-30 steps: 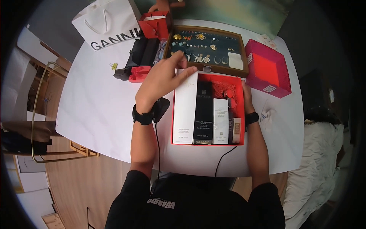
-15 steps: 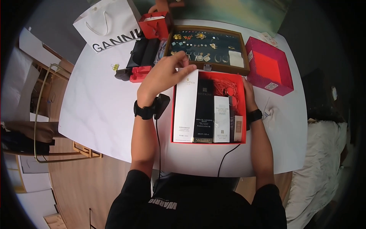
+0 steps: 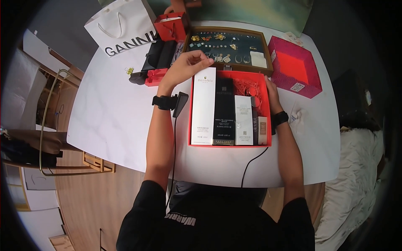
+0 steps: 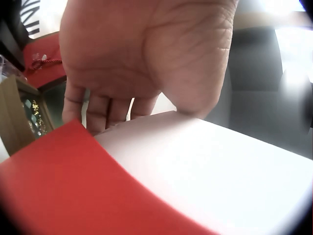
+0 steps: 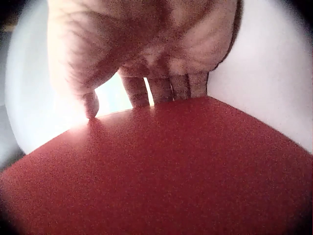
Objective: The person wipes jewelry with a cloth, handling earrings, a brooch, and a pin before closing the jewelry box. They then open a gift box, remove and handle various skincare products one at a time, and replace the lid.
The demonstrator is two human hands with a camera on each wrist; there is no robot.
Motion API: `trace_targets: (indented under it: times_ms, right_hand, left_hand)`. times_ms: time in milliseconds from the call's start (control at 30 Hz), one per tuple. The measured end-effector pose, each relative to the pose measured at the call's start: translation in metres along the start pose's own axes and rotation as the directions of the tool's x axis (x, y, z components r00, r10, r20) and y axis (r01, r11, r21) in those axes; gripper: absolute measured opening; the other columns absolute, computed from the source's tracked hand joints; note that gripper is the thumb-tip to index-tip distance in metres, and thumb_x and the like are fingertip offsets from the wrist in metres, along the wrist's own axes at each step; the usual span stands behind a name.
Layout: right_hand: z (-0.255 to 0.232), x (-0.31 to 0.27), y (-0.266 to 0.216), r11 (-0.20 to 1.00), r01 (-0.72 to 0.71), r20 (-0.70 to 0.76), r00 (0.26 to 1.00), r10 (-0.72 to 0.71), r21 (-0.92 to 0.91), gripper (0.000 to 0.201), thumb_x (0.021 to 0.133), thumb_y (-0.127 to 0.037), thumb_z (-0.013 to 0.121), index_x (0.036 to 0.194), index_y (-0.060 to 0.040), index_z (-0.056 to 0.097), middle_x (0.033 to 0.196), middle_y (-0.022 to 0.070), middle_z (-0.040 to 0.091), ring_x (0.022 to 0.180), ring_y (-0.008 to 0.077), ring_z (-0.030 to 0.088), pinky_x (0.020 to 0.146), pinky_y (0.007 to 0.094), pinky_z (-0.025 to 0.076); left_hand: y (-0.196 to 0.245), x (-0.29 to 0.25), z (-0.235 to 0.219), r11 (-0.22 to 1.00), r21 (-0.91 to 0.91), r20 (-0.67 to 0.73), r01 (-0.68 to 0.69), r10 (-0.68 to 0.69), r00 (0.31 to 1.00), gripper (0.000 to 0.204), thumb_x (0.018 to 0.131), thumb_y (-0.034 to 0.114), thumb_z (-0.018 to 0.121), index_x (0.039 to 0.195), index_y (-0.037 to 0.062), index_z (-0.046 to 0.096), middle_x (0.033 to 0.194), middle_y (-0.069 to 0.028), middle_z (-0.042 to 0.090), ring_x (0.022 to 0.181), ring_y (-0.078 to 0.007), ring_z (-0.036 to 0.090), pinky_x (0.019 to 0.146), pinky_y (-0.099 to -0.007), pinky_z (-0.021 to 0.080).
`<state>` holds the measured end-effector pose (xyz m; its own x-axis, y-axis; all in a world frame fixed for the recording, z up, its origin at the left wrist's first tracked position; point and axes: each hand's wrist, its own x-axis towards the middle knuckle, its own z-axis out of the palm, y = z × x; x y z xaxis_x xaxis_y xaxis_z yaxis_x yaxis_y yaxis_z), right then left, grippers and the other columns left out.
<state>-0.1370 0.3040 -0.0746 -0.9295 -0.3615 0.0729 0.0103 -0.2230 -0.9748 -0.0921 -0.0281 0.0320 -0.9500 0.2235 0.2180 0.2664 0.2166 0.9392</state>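
Note:
In the head view a red gift box (image 3: 232, 146) stands open near the table's front, packed with cartons. A tall white carton (image 3: 204, 104) fills its left side, beside a black carton (image 3: 224, 117) and a shorter white carton (image 3: 244, 121). My left hand (image 3: 184, 71) pinches the tall white carton's top end, thumb over the edge and fingers behind it. My right hand (image 3: 274, 98) grips the gift box's right side; in the right wrist view its thumb (image 5: 90, 105) meets one edge of the red wall and its fingertips pass behind it.
Behind the gift box lies a jewellery case (image 3: 228, 48) with earrings and brooches. An empty magenta box (image 3: 310, 85) stands at right. A white paper bag (image 3: 121, 29), a small red bag (image 3: 171, 26) and a black case (image 3: 159, 54) crowd the back left. Black cable (image 3: 251, 163) crosses the front.
The gift box, cartons and both hands appear farther up in the head view, which has shifted too. My left hand sits slightly higher on the tall white carton, and its printed logo shows more.

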Motion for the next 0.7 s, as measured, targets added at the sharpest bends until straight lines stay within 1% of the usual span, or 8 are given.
trace_targets:
  times_ms: [267, 333, 467, 533, 567, 633, 667, 700]
  right_hand:
    - [-0.001, 0.0, 0.002, 0.999, -0.045, -0.024, 0.999, 0.046, 0.022, 0.046, 0.108, -0.037, 0.044, 0.119, 0.0022, 0.065, 0.111, 0.0067, 0.068, 0.098, 0.0116, 0.061, 0.087, 0.0255, 0.047]
    - [-0.005, 0.0, 0.004, 0.998, -0.044, -0.009, 0.999, 0.045, 0.053, 0.045, 0.108, -0.036, 0.044, 0.119, 0.0026, 0.064, 0.11, 0.0067, 0.068, 0.098, 0.0112, 0.061, 0.087, 0.0255, 0.047]
    - [-0.01, 0.002, 0.001, 0.996, -0.038, -0.004, 0.999, 0.038, -0.078, 0.044, 0.108, -0.034, 0.044, 0.117, 0.0029, 0.065, 0.109, 0.0067, 0.067, 0.099, 0.0105, 0.06, 0.087, 0.0254, 0.046]
    - [-0.008, -0.001, -0.001, 0.998, -0.03, -0.014, 0.999, 0.029, -0.063, 0.043, 0.108, -0.032, 0.044, 0.116, 0.004, 0.066, 0.109, 0.0073, 0.068, 0.1, 0.0112, 0.06, 0.089, 0.0261, 0.046]
    - [-0.009, -0.002, 0.0, 0.998, -0.039, -0.015, 0.999, 0.038, -0.057, 0.043, 0.108, -0.032, 0.044, 0.116, 0.004, 0.066, 0.109, 0.0073, 0.068, 0.1, 0.0112, 0.06, 0.089, 0.0261, 0.046]
    - [-0.011, -0.002, 0.002, 0.989, -0.013, -0.042, 0.999, 0.007, -0.146, 0.042, 0.108, -0.031, 0.045, 0.117, 0.0048, 0.065, 0.11, 0.008, 0.068, 0.101, 0.0131, 0.06, 0.091, 0.0274, 0.046]
    - [-0.011, -0.003, 0.003, 0.99, -0.024, -0.044, 0.999, 0.018, -0.139, 0.042, 0.108, -0.031, 0.045, 0.117, 0.0048, 0.065, 0.11, 0.008, 0.068, 0.101, 0.0131, 0.06, 0.091, 0.0274, 0.046]
    - [-0.011, -0.006, 0.003, 0.987, -0.05, -0.058, 0.997, 0.042, -0.154, 0.042, 0.108, -0.03, 0.045, 0.118, 0.0047, 0.065, 0.11, 0.0083, 0.068, 0.102, 0.0139, 0.06, 0.093, 0.0281, 0.046]
  left_hand:
    - [0.0, 0.001, -0.005, 0.99, 0.048, 0.087, 0.13, -0.133, 0.987, 0.025, 0.098, 0.028, 0.068, 0.095, 0.0026, 0.066, 0.088, 0.0026, 0.065, 0.083, -0.0042, 0.057, 0.076, -0.0227, 0.044]
    - [-0.003, 0.002, -0.002, 0.992, 0.112, 0.015, 0.058, -0.06, 0.998, 0.034, 0.094, 0.037, 0.072, 0.087, 0.0041, 0.067, 0.076, 0.0041, 0.061, 0.074, -0.0044, 0.055, 0.068, -0.0237, 0.043]
    - [-0.01, 0.004, -0.004, 0.994, 0.091, 0.043, 0.067, -0.071, 0.997, 0.032, 0.093, 0.036, 0.072, 0.089, 0.0042, 0.067, 0.079, 0.0031, 0.062, 0.077, -0.0051, 0.055, 0.071, -0.0225, 0.043]
    - [-0.016, 0.003, -0.003, 0.995, -0.088, 0.058, 0.05, -0.045, 0.997, 0.034, 0.095, 0.038, 0.069, 0.093, 0.0041, 0.066, 0.087, 0.0, 0.064, 0.083, -0.0075, 0.057, 0.075, -0.023, 0.044]
    - [-0.021, 0.003, -0.002, 0.994, -0.087, 0.06, 0.061, -0.055, 0.997, 0.034, 0.095, 0.038, 0.069, 0.093, 0.0041, 0.066, 0.087, 0.0, 0.064, 0.083, -0.0075, 0.057, 0.075, -0.023, 0.044]
    - [-0.034, 0.005, -0.001, 0.921, -0.39, 0.094, -0.003, 0.043, 0.995, 0.039, 0.097, 0.043, 0.064, 0.094, 0.0034, 0.065, 0.093, -0.0032, 0.065, 0.086, -0.0105, 0.058, 0.079, -0.0243, 0.044]
    - [-0.041, 0.007, -0.002, 0.888, -0.459, 0.156, -0.001, 0.081, 0.984, 0.05, 0.095, 0.053, 0.061, 0.095, 0.0029, 0.063, 0.097, -0.0077, 0.066, 0.094, -0.0161, 0.059, 0.083, -0.0289, 0.045]
    - [-0.049, 0.006, 0.001, 0.887, -0.461, 0.158, 0.012, 0.068, 0.985, 0.05, 0.095, 0.053, 0.061, 0.095, 0.0029, 0.063, 0.097, -0.0077, 0.066, 0.094, -0.0161, 0.059, 0.083, -0.0289, 0.045]
